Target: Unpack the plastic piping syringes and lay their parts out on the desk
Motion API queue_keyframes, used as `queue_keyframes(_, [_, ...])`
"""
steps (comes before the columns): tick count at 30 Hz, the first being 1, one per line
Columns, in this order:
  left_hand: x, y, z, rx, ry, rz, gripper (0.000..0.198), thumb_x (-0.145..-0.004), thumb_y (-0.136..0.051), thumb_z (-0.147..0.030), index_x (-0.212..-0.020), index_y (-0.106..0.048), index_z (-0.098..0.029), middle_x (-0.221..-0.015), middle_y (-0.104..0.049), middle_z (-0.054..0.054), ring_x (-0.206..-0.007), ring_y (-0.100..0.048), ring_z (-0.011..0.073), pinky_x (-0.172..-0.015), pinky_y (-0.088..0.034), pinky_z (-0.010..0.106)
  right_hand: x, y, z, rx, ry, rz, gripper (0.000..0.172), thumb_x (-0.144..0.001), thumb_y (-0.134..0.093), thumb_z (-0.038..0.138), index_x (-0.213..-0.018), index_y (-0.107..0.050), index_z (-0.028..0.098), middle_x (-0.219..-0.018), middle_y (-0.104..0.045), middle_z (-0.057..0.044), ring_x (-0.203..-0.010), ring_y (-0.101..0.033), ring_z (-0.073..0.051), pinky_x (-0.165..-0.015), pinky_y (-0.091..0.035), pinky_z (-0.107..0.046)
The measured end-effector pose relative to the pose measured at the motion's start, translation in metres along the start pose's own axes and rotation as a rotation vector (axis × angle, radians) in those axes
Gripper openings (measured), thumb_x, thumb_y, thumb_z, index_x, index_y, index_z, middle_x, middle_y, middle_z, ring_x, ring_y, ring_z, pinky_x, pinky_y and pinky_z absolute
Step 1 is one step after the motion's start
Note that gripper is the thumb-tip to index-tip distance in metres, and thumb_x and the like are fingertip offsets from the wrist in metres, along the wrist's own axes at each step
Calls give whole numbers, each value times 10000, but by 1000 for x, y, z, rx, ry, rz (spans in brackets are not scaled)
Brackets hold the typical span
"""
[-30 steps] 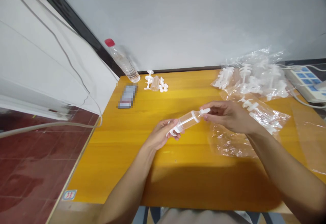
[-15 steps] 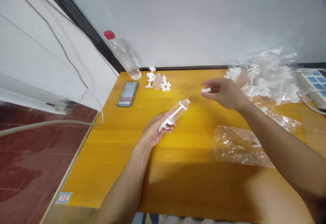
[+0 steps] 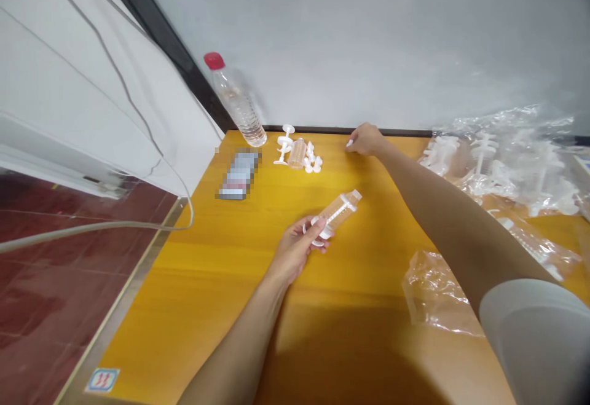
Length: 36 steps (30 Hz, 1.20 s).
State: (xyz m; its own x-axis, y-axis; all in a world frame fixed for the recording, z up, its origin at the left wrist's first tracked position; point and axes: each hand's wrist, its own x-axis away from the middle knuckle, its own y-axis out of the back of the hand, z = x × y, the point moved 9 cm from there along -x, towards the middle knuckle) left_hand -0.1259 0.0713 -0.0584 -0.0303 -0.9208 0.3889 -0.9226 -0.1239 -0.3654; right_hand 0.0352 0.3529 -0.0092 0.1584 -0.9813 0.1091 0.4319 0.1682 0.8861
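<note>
Right hand and small white cap have travelled to the far edge of the table since half a second ago, nearer the loose parts; the left hand keeps its hold. That leaves the clear syringe bare-tipped, apart from the cap.

Left to right, taking the syringe as the dial's centre: the phone lies at ten o'clock and the red-capped bottle stands nearer eleven. Also towards eleven are a white plunger, a clear barrel and small white pieces, close together.

The left forearm comes from seven o'clock, its fingers wrapped around the syringe's flanged end, tip angled between one and two. The right arm stretches from four, its hand at one o'clock, fingertips closed in a pinch on the cap. Bagged white parts sit between two and three; a clear bag lies at four.
</note>
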Motion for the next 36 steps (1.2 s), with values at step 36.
queue_keyframes(36, [25,-46,9,-247,-44,11,554,-712,-818,-681,-818,-738,-143,-776,-721,60,-647,-626,125,-569,-469,208,227,-33,-8,-1499,-252,177,148,-910,-749,281,-879,-697,145,-928,-771,-81,-823,-741,-145,-832,-616,-249])
